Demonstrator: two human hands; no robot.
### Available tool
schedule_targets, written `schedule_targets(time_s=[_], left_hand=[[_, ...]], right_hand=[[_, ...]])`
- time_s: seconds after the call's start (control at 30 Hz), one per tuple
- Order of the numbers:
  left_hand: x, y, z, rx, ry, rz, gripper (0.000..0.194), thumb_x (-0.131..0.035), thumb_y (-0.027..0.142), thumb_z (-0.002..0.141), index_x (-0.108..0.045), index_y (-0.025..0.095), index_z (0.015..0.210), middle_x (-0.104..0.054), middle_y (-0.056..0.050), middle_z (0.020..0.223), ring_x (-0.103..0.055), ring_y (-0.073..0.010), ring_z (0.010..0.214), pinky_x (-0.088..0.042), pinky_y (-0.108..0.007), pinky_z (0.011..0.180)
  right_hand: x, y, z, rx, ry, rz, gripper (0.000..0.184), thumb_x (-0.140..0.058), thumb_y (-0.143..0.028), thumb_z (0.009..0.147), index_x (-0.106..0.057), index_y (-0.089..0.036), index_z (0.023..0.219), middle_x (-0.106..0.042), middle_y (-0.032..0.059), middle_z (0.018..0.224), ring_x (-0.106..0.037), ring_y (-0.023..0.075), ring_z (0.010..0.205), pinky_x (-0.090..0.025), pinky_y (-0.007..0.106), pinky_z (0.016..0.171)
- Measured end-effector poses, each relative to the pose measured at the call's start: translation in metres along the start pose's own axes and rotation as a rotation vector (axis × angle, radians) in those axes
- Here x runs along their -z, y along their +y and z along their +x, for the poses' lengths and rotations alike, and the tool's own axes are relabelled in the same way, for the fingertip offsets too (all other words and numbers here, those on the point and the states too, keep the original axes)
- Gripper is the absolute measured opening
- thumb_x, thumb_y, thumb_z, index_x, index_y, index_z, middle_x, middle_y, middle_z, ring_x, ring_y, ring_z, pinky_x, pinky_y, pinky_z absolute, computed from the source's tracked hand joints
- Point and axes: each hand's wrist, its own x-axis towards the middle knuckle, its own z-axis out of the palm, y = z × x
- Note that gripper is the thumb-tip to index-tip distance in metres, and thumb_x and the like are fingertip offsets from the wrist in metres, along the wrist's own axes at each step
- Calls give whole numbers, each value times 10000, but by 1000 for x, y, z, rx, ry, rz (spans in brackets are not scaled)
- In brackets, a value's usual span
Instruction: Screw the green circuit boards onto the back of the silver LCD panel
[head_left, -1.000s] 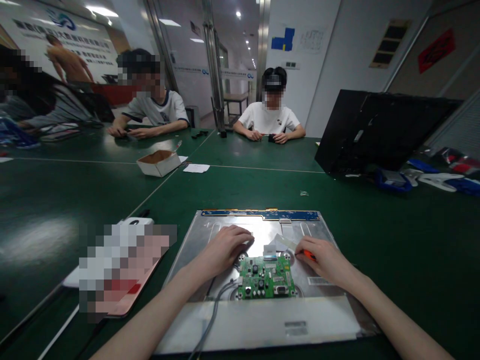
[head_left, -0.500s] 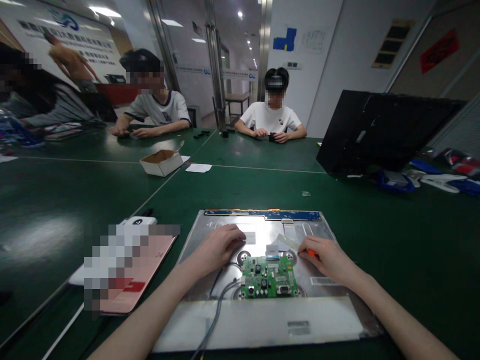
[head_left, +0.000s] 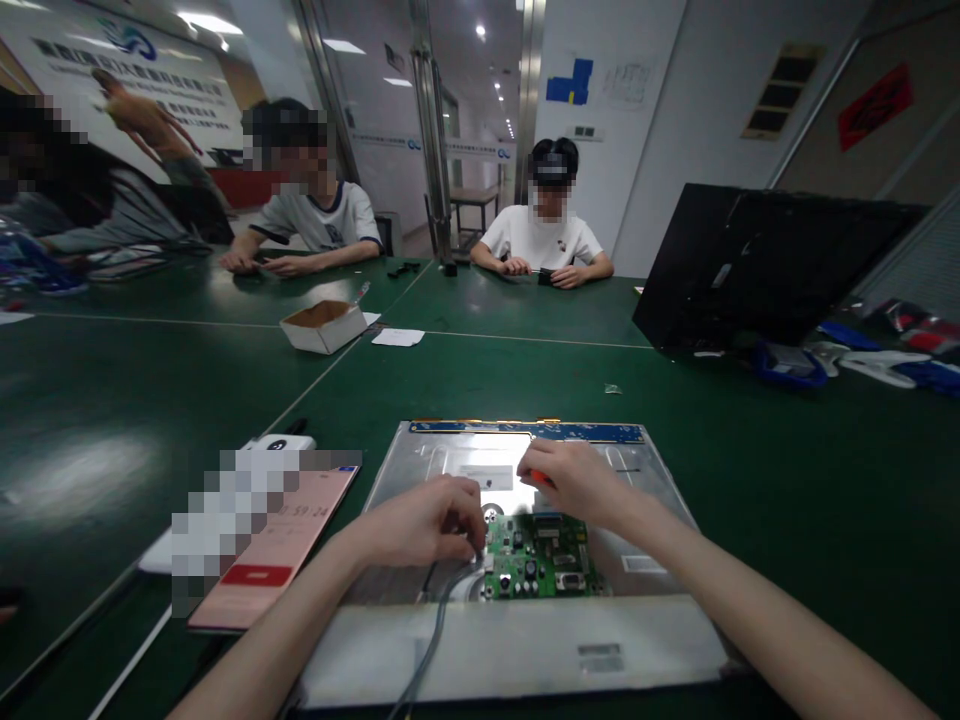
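Observation:
A flat metal-backed display panel (head_left: 645, 640) lies on the table in front of me. Mounted on it is a green circuit board (head_left: 532, 560), and a blue board strip (head_left: 480, 431) runs along its far edge. My left hand (head_left: 431, 520) has curled fingers pinched at the board's left edge, on the end of a grey cable (head_left: 435, 635); the fingertips partly hide the plug. Above the board's top edge, my right hand (head_left: 574, 478) is closed around a tool with an orange handle (head_left: 541, 478). Most of that tool is hidden by the hand.
To the left lie a pink-screened phone (head_left: 262, 560) and a white device (head_left: 292, 443) with cables. Farther off stand a small open box (head_left: 326, 330) and a black monitor casing (head_left: 750, 270). Two people (head_left: 544, 235) sit across the table, another at far left.
My right hand has moved left and up over the panel with the orange-handled tool. My left hand has come down to the cable end at the board's left edge.

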Motion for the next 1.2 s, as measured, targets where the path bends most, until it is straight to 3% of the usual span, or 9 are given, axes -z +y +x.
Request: schedule_targets(time_s=[0.23, 0.43, 0.67, 0.77, 1.07, 1.2], left_hand=[[-1, -3, -1, 23, -37, 37, 116, -648, 164, 755, -720, 228, 820, -603, 1, 886, -564, -165, 790, -438, -255, 661], [1, -2, 0, 54, -107, 8, 137, -665, 149, 741, -728, 216, 842, -595, -5, 893, -555, -165, 794, -434, -260, 687], [0, -6, 1, 33, -101, -12, 100, -677, 167, 770, -738, 222, 827, -625, 2, 904, -577, -170, 848, -429, -269, 744], [0, -7, 2, 32, -32, -41, 88, -635, 183, 811, -720, 207, 818, -634, -3, 892, -586, -166, 824, -433, -264, 721], [-4, -14, 15, 96, 370, 72, 115, -569, 175, 824, -680, 171, 793, -633, -26, 813, -561, -164, 739, -401, -265, 658], [-1, -19, 11, 137, 353, 42, 135, -571, 241, 838, -680, 166, 815, -628, -24, 778, -547, -155, 678, -395, -256, 615]], right_hand=[[-20, -8, 41, 45, -85, -42, 145, -554, -137, 852, -686, -178, 895, -704, 66, 929, -618, 180, 808, -380, 266, 650], [-26, -5, 39, 30, -104, -23, 138, -581, -156, 844, -690, -181, 926, -705, 72, 972, -625, 178, 829, -394, 263, 667], [-13, -1, 27, -7, -27, 19, 144, -612, -184, 860, -689, -197, 981, -691, 69, 1036, -629, 190, 874, -423, 286, 698], [-3, 4, 18, -40, 10, 30, 137, -609, -170, 865, -691, -203, 969, -688, 65, 1026, -629, 187, 863, -435, 295, 702], [2, 20, -22, -107, 43, 39, 114, -606, -146, 864, -679, -198, 935, -681, 61, 977, -632, 190, 833, -466, 312, 691], [-1, 24, -42, -114, 39, 55, 150, -588, -108, 861, -669, -197, 951, -675, 58, 974, -637, 190, 846, -482, 330, 717]])
